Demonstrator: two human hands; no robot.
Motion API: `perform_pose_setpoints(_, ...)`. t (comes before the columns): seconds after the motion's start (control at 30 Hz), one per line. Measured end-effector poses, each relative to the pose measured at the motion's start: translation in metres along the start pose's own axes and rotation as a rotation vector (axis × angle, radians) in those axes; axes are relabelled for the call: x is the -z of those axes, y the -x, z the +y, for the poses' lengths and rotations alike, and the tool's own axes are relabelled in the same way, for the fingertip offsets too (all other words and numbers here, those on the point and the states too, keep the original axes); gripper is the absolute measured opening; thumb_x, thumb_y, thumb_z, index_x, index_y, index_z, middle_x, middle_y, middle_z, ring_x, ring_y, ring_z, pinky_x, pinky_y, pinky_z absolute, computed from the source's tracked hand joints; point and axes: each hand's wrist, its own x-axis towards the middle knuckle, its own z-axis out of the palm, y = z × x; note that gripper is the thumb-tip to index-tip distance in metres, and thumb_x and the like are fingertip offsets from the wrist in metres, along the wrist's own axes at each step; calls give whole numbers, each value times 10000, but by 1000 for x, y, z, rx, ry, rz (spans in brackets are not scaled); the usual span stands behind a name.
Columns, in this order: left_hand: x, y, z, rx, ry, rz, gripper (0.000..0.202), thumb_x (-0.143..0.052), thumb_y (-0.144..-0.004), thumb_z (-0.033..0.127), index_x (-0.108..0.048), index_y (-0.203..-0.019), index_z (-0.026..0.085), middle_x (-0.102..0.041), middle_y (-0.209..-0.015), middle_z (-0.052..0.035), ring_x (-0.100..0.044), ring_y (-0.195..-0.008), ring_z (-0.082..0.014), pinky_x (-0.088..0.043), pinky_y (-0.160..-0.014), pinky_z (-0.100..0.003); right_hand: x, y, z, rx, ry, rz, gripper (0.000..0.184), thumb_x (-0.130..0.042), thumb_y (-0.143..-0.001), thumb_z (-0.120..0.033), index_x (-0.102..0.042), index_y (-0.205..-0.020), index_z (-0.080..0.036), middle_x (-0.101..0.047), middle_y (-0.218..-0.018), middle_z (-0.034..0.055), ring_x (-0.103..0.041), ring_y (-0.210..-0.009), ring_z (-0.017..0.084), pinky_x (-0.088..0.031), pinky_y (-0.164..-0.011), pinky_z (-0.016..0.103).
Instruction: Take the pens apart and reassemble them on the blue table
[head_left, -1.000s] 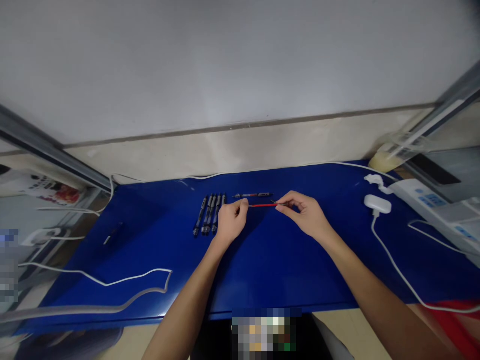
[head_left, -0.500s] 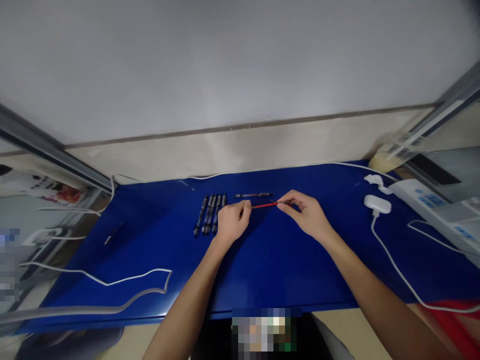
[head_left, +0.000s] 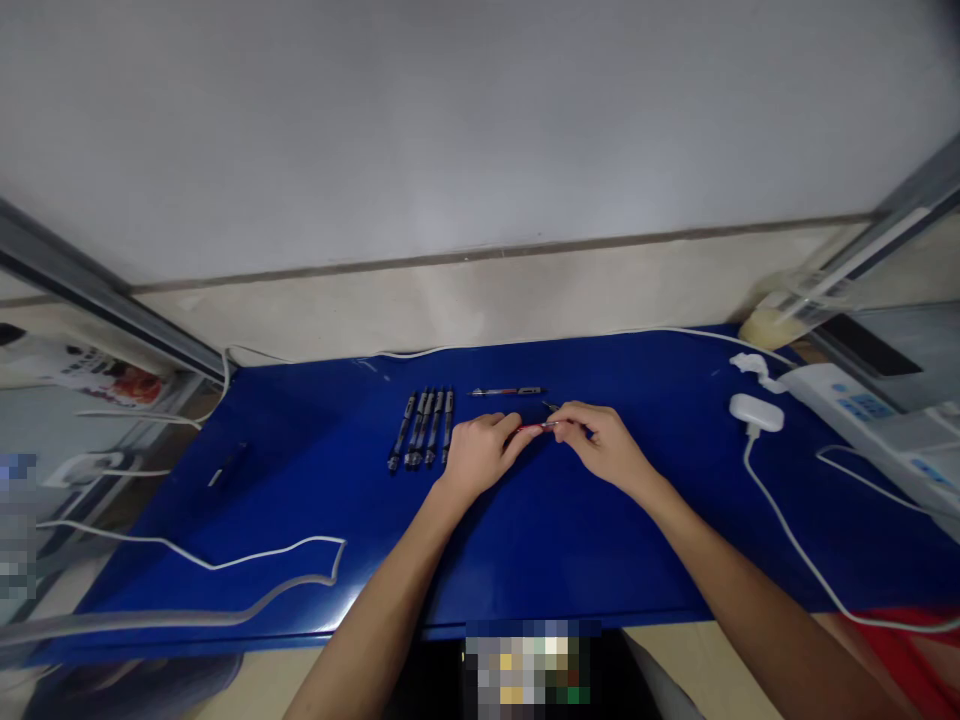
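On the blue tabletop (head_left: 315,520) my left hand (head_left: 484,455) and my right hand (head_left: 604,445) meet at a thin red pen refill (head_left: 529,428). Its metal-tipped end (head_left: 551,424) sits in my right fingers, and my left fingertips hold the other end, hiding much of it. Beside my left hand lies a row of several dark pens (head_left: 421,430). One more black-and-red pen (head_left: 507,391) lies crosswise beyond my hands. A thin dark piece (head_left: 550,406) pokes up just past my right fingers.
Right of my hands are a white rounded plug (head_left: 756,412) and a white device with blue keys (head_left: 847,405). White cables run along the back and over the left and right of the table. A wall stands behind.
My hands have moved closer together, and my left fingers have come onto the red refill. Less of the refill shows now, and the row of pens has stayed in place.
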Motion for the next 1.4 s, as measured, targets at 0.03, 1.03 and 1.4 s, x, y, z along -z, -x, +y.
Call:
perform_pose_setpoints(0.03, 0, 0, 0, 18, 8, 12, 525, -335, -1015, 578, -637, -801, 205, -661, -723, -31, -590, -664, -144, -249, -571, -267, 2, -1, 3, -22, 27, 35, 281, -493, -1001, -382, -688, -887, -215, -661, -778, 30, -603, -700, 169, -429, -652, 311)
perform_pose_setpoints(1.03, 1, -3, -2, 168, 30, 71, 512, -348, -1009, 577, -589, -748, 208, -653, -674, -8, -565, -584, -128, -204, -533, -259, 18, -7, 21, -295, -505, 298, 164, -767, -802, -313, -757, -935, -219, -612, -662, -7, -523, -630, 134, -364, -574, 285)
perform_pose_setpoints(1.4, -2, -1, 1, 73, 2, -28, 491, -344, -1001, 603, -628, -878, 221, -689, -782, -28, -641, -685, -168, -286, -566, -262, 5, -4, 12, -306, -404, 61, 231, -766, -809, -365, -750, -982, -213, -697, -768, 19, -613, -688, 150, -470, -668, 301)
